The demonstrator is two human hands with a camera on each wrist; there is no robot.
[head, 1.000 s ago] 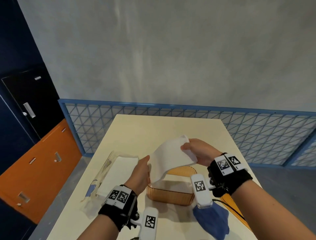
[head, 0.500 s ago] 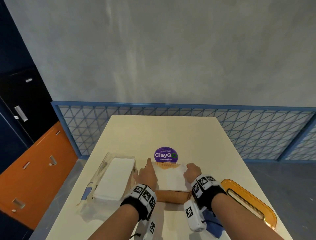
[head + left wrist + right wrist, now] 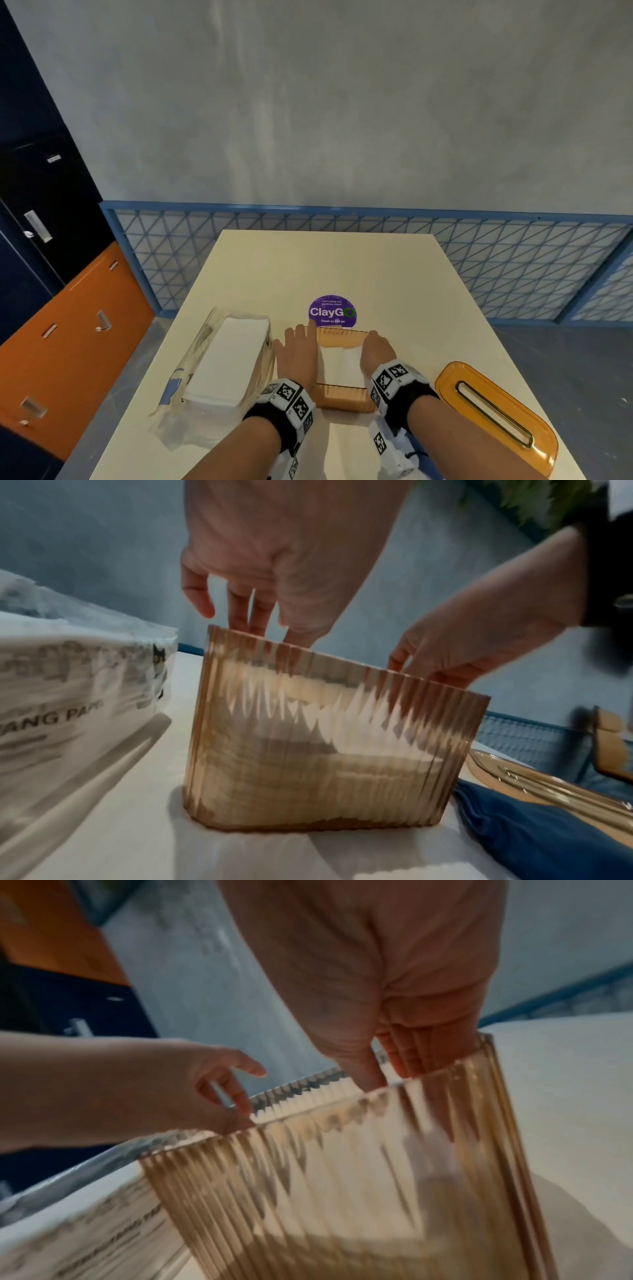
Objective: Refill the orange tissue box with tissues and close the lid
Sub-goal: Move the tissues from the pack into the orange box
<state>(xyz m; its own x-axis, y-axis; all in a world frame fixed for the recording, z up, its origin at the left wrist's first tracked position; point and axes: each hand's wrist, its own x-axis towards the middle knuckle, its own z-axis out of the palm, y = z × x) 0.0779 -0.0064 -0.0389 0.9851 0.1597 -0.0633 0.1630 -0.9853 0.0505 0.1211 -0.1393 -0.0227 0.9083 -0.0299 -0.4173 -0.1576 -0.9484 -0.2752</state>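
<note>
From the head view, the cream counter [image 3: 342, 260] carries the open orange tissue box [image 3: 342, 399] near its front edge, with both hands reaching down into it. The left hand [image 3: 298, 356] lies along the box's left side, fingers stretched forward and the forefinger pointing past the far rim. The right hand [image 3: 376, 349] is over the right side, knuckles up, fingers dipped inside. Between them lie white tissues [image 3: 340, 366] in the box. Only this view shows the lid [image 3: 493, 411], lying flat on the counter to the right, apart from the box, and the purple sticker [image 3: 331, 311] just beyond the box. A clear plastic pack of tissues [image 3: 226, 359] sits just left of the box.

The left wrist view shows the box [image 3: 325, 737] from the side: ribbed, see-through walls with tissues stacked low inside. The left hand [image 3: 274, 569] hangs above the near corner, fingers fairly straight and spread, tips going down inside the rim; it grips nothing that I can see. The right hand [image 3: 462, 647] reaches in at the far end. A blue cloth [image 3: 534, 831] lies at the right.

The right wrist view is blurred. The right hand [image 3: 394, 1001] has its fingers together, pointing down inside the box [image 3: 359, 1177] against the wall; whether they pinch a tissue cannot be told.
</note>
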